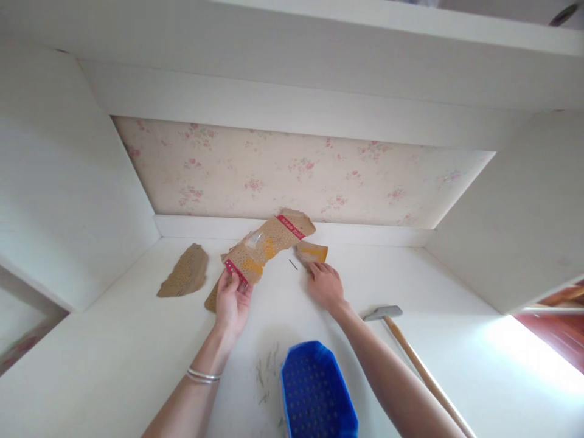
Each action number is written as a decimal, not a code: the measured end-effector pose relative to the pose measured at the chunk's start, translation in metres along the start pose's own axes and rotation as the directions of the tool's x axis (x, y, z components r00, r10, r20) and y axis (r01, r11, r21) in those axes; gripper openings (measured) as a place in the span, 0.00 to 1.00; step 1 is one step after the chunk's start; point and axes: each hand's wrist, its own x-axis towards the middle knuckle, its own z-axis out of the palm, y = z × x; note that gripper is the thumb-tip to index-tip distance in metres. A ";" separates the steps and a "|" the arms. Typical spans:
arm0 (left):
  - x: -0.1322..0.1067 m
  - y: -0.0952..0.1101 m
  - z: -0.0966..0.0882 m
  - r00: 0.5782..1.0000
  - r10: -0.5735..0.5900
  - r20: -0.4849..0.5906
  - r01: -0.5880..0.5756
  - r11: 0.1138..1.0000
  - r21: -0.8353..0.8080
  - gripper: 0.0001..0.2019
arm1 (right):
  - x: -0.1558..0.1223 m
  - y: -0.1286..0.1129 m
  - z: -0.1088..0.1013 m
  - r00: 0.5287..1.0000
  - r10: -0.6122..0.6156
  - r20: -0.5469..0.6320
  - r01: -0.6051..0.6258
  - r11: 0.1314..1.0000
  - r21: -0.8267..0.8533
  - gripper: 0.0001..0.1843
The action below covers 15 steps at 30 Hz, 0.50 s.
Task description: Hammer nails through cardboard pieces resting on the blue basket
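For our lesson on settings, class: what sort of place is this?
Probably inside a cupboard or shelving unit in a home: white side panels, a shelf above, floral wallpaper behind.

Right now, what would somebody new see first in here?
Probably the blue basket, low in the middle on the white surface. Farther back, the left hand holds a torn brown cardboard piece with red bands. A wooden-handled tool lies at lower right.

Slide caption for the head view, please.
Left hand holds a torn brown strip; right hand touches a smaller piece.
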 end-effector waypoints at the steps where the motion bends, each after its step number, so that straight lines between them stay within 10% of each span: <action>1: -0.001 -0.001 0.001 1.000 -0.009 0.000 0.009 1.000 0.007 0.11 | 0.001 -0.005 0.003 1.000 -0.020 -0.005 0.020 1.000 -0.010 0.15; 15: -0.009 -0.007 0.005 0.979 -0.163 0.121 0.152 0.984 0.092 0.15 | 0.024 -0.034 0.033 0.994 -0.021 -0.104 0.028 0.997 0.073 0.17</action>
